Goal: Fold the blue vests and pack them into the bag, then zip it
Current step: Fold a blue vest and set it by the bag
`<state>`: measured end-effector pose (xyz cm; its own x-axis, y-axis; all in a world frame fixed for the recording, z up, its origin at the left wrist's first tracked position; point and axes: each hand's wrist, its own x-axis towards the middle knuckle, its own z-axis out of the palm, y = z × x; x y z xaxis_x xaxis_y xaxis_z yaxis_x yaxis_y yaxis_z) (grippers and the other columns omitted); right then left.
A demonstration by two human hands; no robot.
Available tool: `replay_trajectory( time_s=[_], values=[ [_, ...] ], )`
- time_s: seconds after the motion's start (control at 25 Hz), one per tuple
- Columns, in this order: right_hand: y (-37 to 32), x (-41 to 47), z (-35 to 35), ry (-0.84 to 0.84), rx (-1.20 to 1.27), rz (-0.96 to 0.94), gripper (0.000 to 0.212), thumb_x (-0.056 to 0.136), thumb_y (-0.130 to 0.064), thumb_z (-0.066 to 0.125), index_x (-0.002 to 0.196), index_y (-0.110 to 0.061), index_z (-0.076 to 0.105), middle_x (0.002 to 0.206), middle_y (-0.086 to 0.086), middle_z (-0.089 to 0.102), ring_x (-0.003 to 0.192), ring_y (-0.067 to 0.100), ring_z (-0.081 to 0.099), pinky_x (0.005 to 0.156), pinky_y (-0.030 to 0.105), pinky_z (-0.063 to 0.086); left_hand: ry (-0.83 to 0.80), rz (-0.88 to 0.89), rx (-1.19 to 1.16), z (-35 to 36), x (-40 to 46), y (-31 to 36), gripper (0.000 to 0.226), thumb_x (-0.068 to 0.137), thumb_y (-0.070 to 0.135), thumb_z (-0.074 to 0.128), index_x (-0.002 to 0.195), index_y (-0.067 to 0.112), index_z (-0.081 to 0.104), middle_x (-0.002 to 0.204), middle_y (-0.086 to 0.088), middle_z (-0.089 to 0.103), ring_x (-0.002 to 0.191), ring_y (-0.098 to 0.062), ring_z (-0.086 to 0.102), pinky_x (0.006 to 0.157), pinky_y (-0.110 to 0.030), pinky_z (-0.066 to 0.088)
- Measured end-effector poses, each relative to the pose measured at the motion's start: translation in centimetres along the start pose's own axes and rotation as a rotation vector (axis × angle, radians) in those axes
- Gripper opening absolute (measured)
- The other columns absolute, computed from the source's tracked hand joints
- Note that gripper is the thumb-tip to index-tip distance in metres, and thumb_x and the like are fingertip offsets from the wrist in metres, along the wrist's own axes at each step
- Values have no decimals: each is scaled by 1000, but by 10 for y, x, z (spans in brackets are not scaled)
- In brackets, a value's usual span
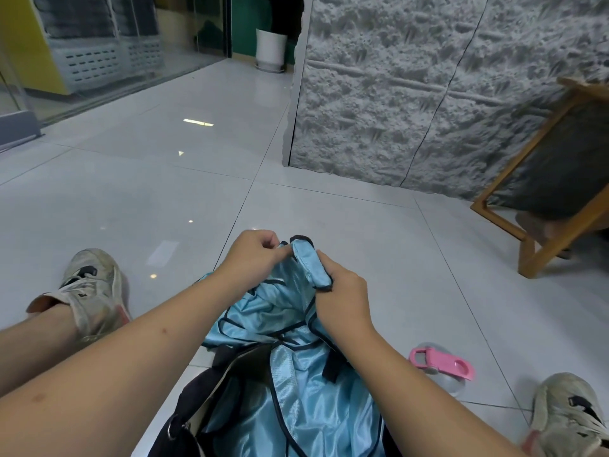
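Observation:
A heap of shiny light-blue vests with dark trim lies on the floor between my legs, spilling over an open black bag at the bottom of the view. My left hand pinches one edge of a lifted vest near its top. My right hand grips a shoulder strap of the same vest, curled round it. Both hands hold the fabric up above the pile. The bag's inside is mostly hidden by the vests and my arms.
A clear bottle with a pink lid lies on the white tiled floor to the right. My shoes flank the pile. A wooden-framed chair stands at the right by a grey textured wall.

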<state>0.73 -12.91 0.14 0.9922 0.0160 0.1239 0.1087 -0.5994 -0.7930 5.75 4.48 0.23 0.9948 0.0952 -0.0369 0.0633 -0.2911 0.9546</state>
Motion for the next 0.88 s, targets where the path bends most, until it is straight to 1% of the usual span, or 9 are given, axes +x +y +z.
replay_trajectory(
  time_s=[0.08, 0.2, 0.28, 0.4, 0.52, 0.6, 0.64, 0.76, 0.88],
  values=[
    [-6, 0, -3, 40, 45, 29, 63, 80, -19, 48, 140, -36, 63, 109, -12, 75, 99, 11, 69, 89, 36, 58, 38, 94, 149, 1, -3, 16, 41, 87, 38, 75, 62, 14, 52, 56, 0, 47, 56, -18, 43, 59, -30, 38],
    [-14, 1, -11, 87, 150, 38, 48, 89, -7, 56, 130, -31, 65, 95, -11, 75, 85, 9, 69, 76, 32, 58, 125, 241, 388, -4, -10, 45, 43, 94, 41, 68, 67, 11, 54, 52, 5, 46, 51, -15, 40, 52, -29, 32],
    [-23, 0, -17, 114, 223, 41, 41, 92, 0, 57, 121, -28, 58, 82, -3, 74, 68, 14, 67, 63, 36, 55, 142, 260, 314, -6, -12, 64, 44, 97, 42, 67, 67, 11, 53, 49, 5, 42, 45, -13, 37, 49, -28, 29],
    [-41, 2, -25, 162, 321, 10, 33, 94, 0, 56, 113, -27, 54, 81, 0, 70, 60, 8, 57, 54, 26, 45, 144, 213, 8, -8, -13, 97, 46, 99, 37, 65, 66, 13, 46, 44, 9, 34, 36, -8, 29, 39, -21, 28],
    [-60, 5, -38, 168, 406, -82, 30, 94, 1, 54, 95, -27, 64, 73, -5, 65, 63, 6, 52, 58, 24, 44, 92, 165, -119, -10, -12, 124, 45, 99, 39, 64, 66, 17, 43, 54, 0, 33, 50, -17, 30, 53, -23, 27],
    [-68, 6, -43, 118, 426, -111, 37, 93, 3, 51, 69, -26, 53, 57, -14, 51, 56, 4, 39, 54, 20, 34, 52, 149, -59, -10, -13, 132, 41, 96, 45, 67, 72, 14, 53, 64, -4, 41, 61, -20, 36, 62, -29, 34],
    [-71, 6, -44, 91, 407, -99, 42, 94, 3, 50, 64, -25, 45, 52, -17, 44, 54, 4, 33, 53, 19, 30, 45, 131, -55, -9, -13, 132, 46, 95, 46, 68, 67, 11, 56, 60, -4, 46, 59, -21, 40, 65, -30, 39],
    [-71, 7, -43, 31, 351, -51, 45, 94, 2, 47, 60, -24, 36, 50, -15, 37, 57, 11, 28, 54, 27, 26, 16, 106, -117, -10, -15, 126, 51, 93, 51, 68, 61, 12, 62, 60, 3, 57, 62, -18, 51, 73, -30, 43],
    [-69, 9, -40, -10, 332, -30, 35, 89, 4, 46, 65, -21, 46, 60, -9, 46, 62, 16, 36, 59, 31, 31, -30, 140, -101, -12, -18, 119, 61, 93, 57, 62, 78, -2, 60, 75, -4, 46, 68, -23, 37, 72, -35, 30]
  ],
)
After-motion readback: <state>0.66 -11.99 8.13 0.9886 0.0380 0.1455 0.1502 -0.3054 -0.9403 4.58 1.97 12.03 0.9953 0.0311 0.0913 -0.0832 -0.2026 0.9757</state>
